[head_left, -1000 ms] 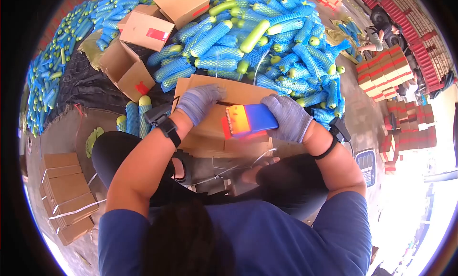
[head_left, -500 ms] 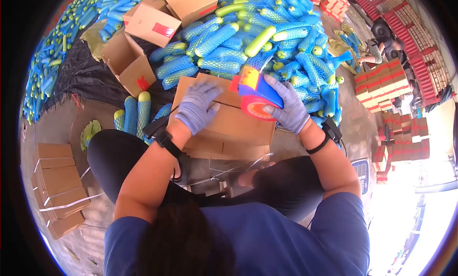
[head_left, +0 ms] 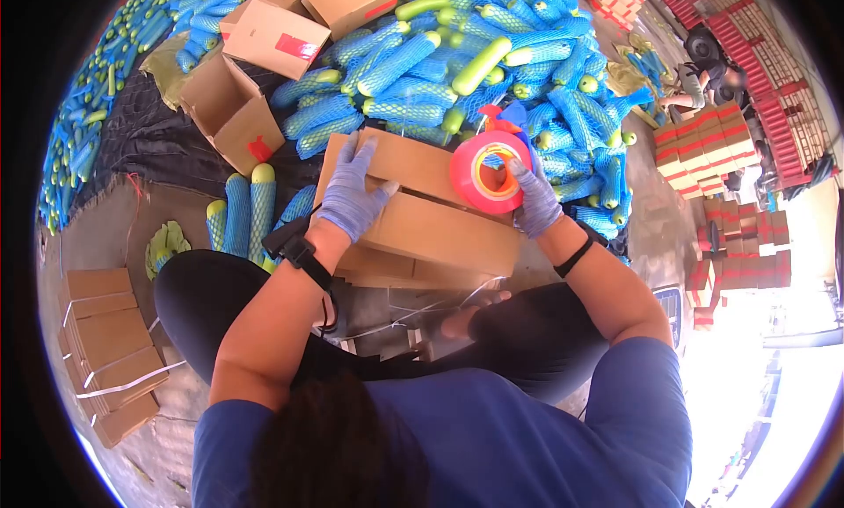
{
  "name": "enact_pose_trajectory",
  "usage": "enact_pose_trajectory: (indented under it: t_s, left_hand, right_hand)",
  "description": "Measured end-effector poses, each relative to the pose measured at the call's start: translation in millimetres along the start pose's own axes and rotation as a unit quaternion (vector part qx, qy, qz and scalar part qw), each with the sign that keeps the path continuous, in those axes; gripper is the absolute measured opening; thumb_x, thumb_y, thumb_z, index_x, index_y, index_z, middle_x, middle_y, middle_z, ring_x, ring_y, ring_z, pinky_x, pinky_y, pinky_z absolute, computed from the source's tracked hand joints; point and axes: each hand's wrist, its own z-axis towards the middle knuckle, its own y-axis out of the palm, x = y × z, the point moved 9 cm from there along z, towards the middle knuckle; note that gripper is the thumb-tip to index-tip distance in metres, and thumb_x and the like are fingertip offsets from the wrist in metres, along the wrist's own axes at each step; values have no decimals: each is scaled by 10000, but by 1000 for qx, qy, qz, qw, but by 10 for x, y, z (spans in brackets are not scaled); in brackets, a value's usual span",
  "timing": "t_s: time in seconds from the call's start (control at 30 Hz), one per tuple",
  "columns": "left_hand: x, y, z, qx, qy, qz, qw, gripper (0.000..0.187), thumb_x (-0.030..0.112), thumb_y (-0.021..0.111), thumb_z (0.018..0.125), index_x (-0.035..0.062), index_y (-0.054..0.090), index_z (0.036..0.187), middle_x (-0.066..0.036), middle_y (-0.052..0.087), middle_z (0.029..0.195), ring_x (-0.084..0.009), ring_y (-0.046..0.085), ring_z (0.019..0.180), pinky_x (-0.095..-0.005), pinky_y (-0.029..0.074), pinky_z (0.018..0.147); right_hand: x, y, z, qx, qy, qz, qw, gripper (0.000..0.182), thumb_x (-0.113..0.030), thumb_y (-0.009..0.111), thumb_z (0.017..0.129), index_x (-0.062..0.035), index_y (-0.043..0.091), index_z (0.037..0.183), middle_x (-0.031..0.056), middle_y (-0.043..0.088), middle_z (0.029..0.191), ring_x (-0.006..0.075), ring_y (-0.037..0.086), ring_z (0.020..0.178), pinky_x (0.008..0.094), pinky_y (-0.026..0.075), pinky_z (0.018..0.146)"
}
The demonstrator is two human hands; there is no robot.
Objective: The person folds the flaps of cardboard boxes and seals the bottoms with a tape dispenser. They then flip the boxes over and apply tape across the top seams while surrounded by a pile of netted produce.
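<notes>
A cardboard box (head_left: 440, 229) lies between my knees, its top flaps meeting at a dark seam. My left hand (head_left: 355, 192), in a pale grey-purple glove, rests on the box's left part with its fingers spread. At the box's right end my right hand (head_left: 533, 194), gloved alike, grips a tape dispenser (head_left: 469, 176) with a red-pink roll facing up and a blue body partly hidden behind it. Flat cardboard shows beneath the box.
Green vegetables in blue net sleeves (head_left: 409, 64) are heaped ahead. Open boxes (head_left: 230, 112) stand at upper left, and strapped flat cardboard (head_left: 110, 332) lies at left. Stacked cartons (head_left: 703, 152) and a person (head_left: 694, 90) are at right.
The tape dispenser has turned in my right hand, so its roll faces up more. My left hand has shifted slightly left and its fingers point more forward. The box's near flap looks lower and flatter.
</notes>
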Motion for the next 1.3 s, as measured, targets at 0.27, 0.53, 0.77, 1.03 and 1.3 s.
enact_pose_trajectory:
  t_s: [0.27,0.53,0.77,1.03,1.3]
  left_hand:
    - [64,-43,-28,-17,82,21,996,681,101,781,813,1,484,1419,-260,401,1498,-365,463,1351,-384,389,1131]
    - [210,-56,70,79,56,54,994,550,127,812,782,9,556,1254,-202,474,1396,-380,480,1283,-405,411,1093]
    - [28,-21,273,1,36,57,998,720,256,849,756,12,520,1348,-229,408,1468,-377,473,1320,-447,404,1115]
    - [-13,45,239,-39,49,-77,995,772,141,866,722,-11,493,1381,-214,404,1480,-347,408,1393,-385,381,1154]
    - [192,13,148,-101,120,76,985,978,329,912,637,6,452,1437,-222,357,1501,-392,354,1411,-469,358,1153]
  right_hand:
    - [-296,-252,39,27,-17,-135,990,645,-169,711,913,-81,405,1475,87,583,1305,199,600,1157,376,518,999]
    - [-202,139,-2,-33,-18,-119,992,751,-361,753,874,-66,389,1461,139,555,1362,257,589,1242,391,512,1043]
    - [-285,-82,69,-17,-23,-181,983,749,-338,749,873,-57,383,1463,150,564,1347,272,584,1248,422,498,1054]
    - [-257,54,-4,-37,4,-76,996,697,-293,723,884,-45,409,1455,144,576,1334,271,601,1220,410,510,1036]
    - [-298,26,-96,-48,69,-163,983,724,-279,743,890,-39,396,1478,123,568,1341,235,586,1213,397,494,1036]
